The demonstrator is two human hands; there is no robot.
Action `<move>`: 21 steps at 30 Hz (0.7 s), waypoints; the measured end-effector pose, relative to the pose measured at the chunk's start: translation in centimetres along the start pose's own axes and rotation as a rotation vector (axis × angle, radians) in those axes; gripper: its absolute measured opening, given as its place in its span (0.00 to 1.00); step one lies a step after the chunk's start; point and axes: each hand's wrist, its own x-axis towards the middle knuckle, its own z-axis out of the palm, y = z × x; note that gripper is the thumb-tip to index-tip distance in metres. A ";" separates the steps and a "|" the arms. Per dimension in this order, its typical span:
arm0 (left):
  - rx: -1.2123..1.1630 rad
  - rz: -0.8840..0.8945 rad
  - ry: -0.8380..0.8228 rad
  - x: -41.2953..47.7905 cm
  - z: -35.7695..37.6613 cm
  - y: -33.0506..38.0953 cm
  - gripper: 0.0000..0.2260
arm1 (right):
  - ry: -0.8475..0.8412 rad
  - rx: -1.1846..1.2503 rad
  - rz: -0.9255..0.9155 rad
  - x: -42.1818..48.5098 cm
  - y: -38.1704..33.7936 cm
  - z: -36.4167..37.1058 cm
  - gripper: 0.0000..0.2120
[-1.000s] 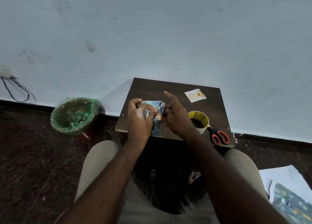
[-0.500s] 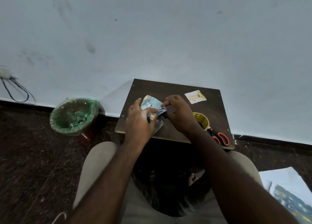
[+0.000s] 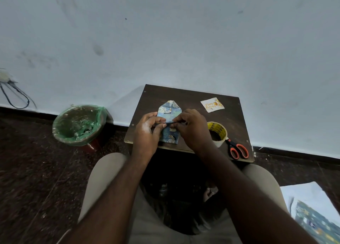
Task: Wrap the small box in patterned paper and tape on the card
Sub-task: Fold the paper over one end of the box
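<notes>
Both hands are grasping: left hand (image 3: 147, 131) and right hand (image 3: 191, 129) each pinch a fold of blue patterned paper (image 3: 170, 111) across the middle of the box (image 3: 171, 136), and their fingertips nearly meet at a raised crease. The box is fully covered, so only the wrap shows. It lies flat on the small dark table (image 3: 184, 96), left of centre, long axis pointing away from the person. Far end of the wrap is folded to a point; near end sits close to the table's front edge. Card (image 3: 212, 104) lies at the far right of the table, well apart from the box. Tape roll (image 3: 218, 133) stands just right of the right hand, with scissors (image 3: 237, 149) beside it at the front-right corner, orange handles toward the person. On the floor: green-lined bin (image 3: 79, 124) left of the table, loose paper sheets (image 3: 316, 219) at lower right.
</notes>
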 end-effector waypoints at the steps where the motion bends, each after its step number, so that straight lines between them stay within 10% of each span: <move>1: 0.000 0.001 0.004 0.0 0.1 0.0 0.05 | 0.007 -0.002 0.000 0.0 0.0 0.0 0.03; 21: 0.004 0.034 0.008 0.1 -0.1 0.2 0.04 | 0.151 0.056 0.011 -1.1 -0.2 1.4 0.02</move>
